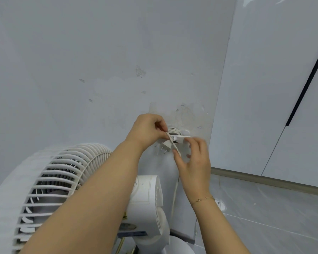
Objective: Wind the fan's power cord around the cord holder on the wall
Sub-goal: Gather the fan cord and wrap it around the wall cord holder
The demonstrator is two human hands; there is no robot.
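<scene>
White plug, prongs pointing down-left

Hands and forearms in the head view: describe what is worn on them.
Both forearms are bare, with no sleeves in view. The left hand wears nothing visible. The right hand has a thin gold chain bracelet at the wrist. No gloves or rings can be made out.

White power cord runs up the wall from behind white fan, coils looped on white wall cord holder; plug hangs beside, prongs down-left.
</scene>
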